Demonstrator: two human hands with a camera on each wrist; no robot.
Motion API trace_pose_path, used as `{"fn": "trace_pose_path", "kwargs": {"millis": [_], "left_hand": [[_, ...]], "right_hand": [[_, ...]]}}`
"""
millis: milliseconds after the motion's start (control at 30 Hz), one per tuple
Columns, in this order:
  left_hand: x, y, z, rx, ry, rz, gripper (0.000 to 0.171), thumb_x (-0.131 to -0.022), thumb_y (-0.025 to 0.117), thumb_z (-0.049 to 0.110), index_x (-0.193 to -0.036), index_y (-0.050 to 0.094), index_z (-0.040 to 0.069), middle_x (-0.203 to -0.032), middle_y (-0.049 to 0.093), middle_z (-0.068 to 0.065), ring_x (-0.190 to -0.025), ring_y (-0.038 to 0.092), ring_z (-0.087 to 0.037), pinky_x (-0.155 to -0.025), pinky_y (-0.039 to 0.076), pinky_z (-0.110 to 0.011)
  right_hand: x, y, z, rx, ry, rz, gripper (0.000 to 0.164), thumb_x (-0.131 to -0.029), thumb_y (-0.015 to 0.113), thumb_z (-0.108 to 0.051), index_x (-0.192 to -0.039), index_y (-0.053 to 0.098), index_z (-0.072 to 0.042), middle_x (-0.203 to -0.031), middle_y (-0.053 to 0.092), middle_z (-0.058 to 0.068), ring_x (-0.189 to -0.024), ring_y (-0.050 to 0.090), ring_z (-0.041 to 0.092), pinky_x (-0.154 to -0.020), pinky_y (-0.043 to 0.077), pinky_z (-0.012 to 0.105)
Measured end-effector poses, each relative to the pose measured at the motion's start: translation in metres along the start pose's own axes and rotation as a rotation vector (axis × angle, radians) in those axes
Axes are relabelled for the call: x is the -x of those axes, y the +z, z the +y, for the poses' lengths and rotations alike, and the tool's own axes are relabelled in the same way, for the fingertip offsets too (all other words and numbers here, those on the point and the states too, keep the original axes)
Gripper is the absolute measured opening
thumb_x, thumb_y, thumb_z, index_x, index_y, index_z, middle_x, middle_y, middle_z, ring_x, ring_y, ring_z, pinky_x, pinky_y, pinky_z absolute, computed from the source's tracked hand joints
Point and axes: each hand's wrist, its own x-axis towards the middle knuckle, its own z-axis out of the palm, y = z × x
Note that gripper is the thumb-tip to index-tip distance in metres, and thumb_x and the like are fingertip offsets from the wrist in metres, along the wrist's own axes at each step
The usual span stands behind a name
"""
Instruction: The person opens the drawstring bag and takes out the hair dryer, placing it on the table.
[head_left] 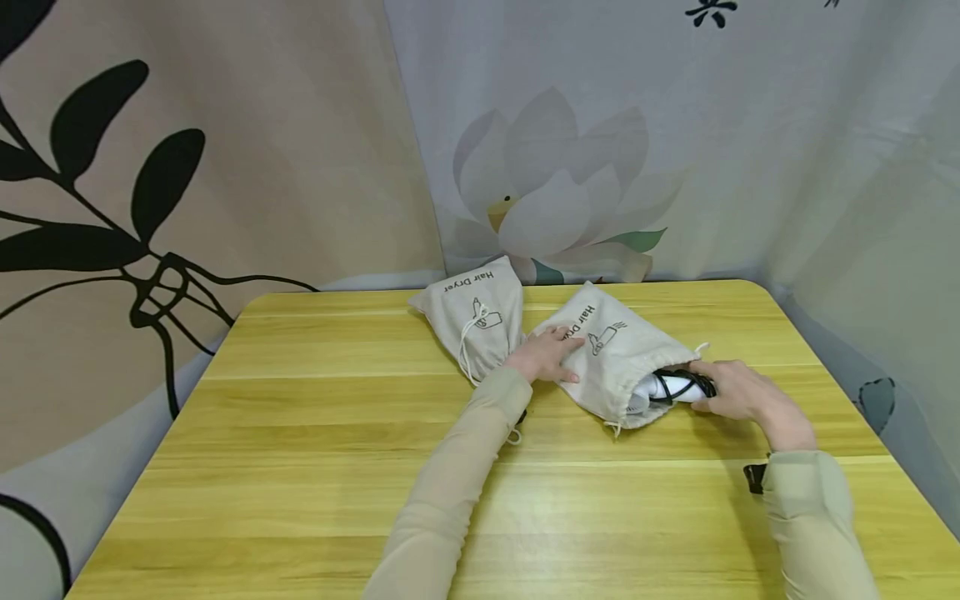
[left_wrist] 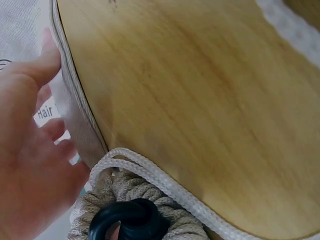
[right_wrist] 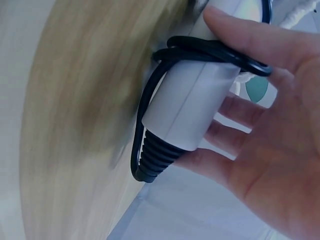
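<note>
A white hair dryer (head_left: 684, 389) with its black cord (right_wrist: 200, 50) wound round the handle pokes out of the open mouth of a cloth drawstring bag (head_left: 626, 358) printed "Hair Dryer". My right hand (head_left: 738, 393) grips the handle, thumb on one side and fingers on the other in the right wrist view. The dryer's other end is hidden inside the bag. On that bag's left side rests my left hand (head_left: 543, 356), its fingers spread over the cloth. Just left of it lies a second bag (head_left: 480, 304) with the same print, its gathered neck (left_wrist: 185, 220) towards me.
A black cord lock (left_wrist: 130, 220) and white drawstring (left_wrist: 165, 182) show at the second bag's neck. Both bags lie near the far edge of the wooden table (head_left: 315, 433). Behind it hangs a printed curtain (head_left: 300, 150).
</note>
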Motion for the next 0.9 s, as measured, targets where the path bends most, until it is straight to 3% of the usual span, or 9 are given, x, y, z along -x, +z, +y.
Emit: {"fn": "trace_pose_path", "kwargs": {"millis": [100, 200, 300, 367, 467, 567, 767, 900], "left_hand": [[-0.001, 0.0, -0.001, -0.106, -0.03, 0.047, 0.07, -0.088, 0.054, 0.052, -0.15, 0.027, 0.031, -0.159, 0.02, -0.008, -0.148, 0.014, -0.029, -0.12, 0.02, -0.046], [-0.003, 0.002, 0.001, -0.195, -0.072, 0.099, 0.069, -0.088, 0.052, 0.052, -0.15, 0.026, 0.033, -0.159, 0.021, -0.01, -0.149, 0.013, -0.029, -0.12, 0.02, -0.046], [-0.004, 0.004, 0.004, -0.216, -0.088, 0.14, 0.067, -0.088, 0.055, 0.046, -0.149, 0.029, 0.033, -0.157, 0.026, -0.012, -0.147, 0.019, -0.028, -0.119, 0.023, -0.044], [-0.005, 0.005, 0.007, -0.213, -0.063, 0.172, 0.059, -0.091, 0.058, 0.039, -0.145, 0.037, 0.03, -0.149, 0.04, -0.01, -0.141, 0.033, -0.027, -0.114, 0.033, -0.043], [-0.004, 0.006, 0.01, -0.181, 0.0, 0.215, 0.043, -0.093, 0.059, 0.026, -0.135, 0.051, 0.025, -0.129, 0.058, -0.005, -0.119, 0.055, -0.022, -0.098, 0.049, -0.035], [0.001, 0.007, 0.011, -0.144, 0.064, 0.241, 0.034, -0.093, 0.058, 0.021, -0.127, 0.059, 0.021, -0.113, 0.065, -0.001, -0.099, 0.063, -0.019, -0.084, 0.053, -0.03], [0.013, 0.006, 0.016, -0.068, 0.112, 0.179, 0.043, -0.095, 0.055, 0.026, -0.136, 0.05, 0.015, -0.125, 0.061, -0.006, -0.108, 0.061, -0.021, -0.095, 0.049, -0.031], [0.017, 0.005, 0.024, -0.022, 0.067, 0.106, 0.05, -0.095, 0.054, 0.029, -0.141, 0.043, 0.013, -0.131, 0.057, -0.009, -0.117, 0.056, -0.026, -0.1, 0.047, -0.035]], "right_hand": [[-0.001, 0.001, -0.001, -0.001, 0.0, -0.007, 0.05, -0.077, 0.073, -0.021, -0.12, 0.057, -0.002, -0.106, 0.065, 0.025, -0.085, 0.06, 0.031, -0.069, 0.05, 0.047], [-0.002, 0.001, -0.004, 0.007, 0.012, -0.018, 0.05, -0.078, 0.073, -0.021, -0.121, 0.056, -0.002, -0.11, 0.064, 0.026, -0.091, 0.062, 0.037, -0.072, 0.05, 0.051], [-0.003, 0.001, -0.007, 0.008, 0.033, -0.027, 0.051, -0.079, 0.072, -0.02, -0.123, 0.055, -0.001, -0.113, 0.063, 0.028, -0.098, 0.061, 0.044, -0.077, 0.05, 0.056], [-0.004, 0.001, -0.009, 0.007, 0.056, -0.038, 0.051, -0.078, 0.071, -0.019, -0.124, 0.054, -0.002, -0.114, 0.061, 0.029, -0.099, 0.06, 0.045, -0.076, 0.05, 0.057], [-0.005, 0.001, -0.011, 0.013, 0.085, -0.053, 0.053, -0.078, 0.07, -0.019, -0.126, 0.053, -0.003, -0.117, 0.059, 0.031, -0.101, 0.058, 0.048, -0.074, 0.049, 0.058], [-0.006, 0.001, -0.012, 0.014, 0.102, -0.065, 0.055, -0.079, 0.07, -0.02, -0.129, 0.051, -0.003, -0.119, 0.057, 0.033, -0.102, 0.057, 0.049, -0.073, 0.049, 0.058], [-0.007, 0.001, -0.012, 0.012, 0.085, -0.063, 0.056, -0.08, 0.071, -0.022, -0.129, 0.051, -0.003, -0.118, 0.057, 0.032, -0.1, 0.058, 0.046, -0.072, 0.049, 0.056], [-0.007, 0.001, -0.013, 0.009, 0.07, -0.059, 0.054, -0.081, 0.071, -0.022, -0.128, 0.053, -0.003, -0.116, 0.06, 0.029, -0.096, 0.06, 0.041, -0.071, 0.05, 0.053]]}}
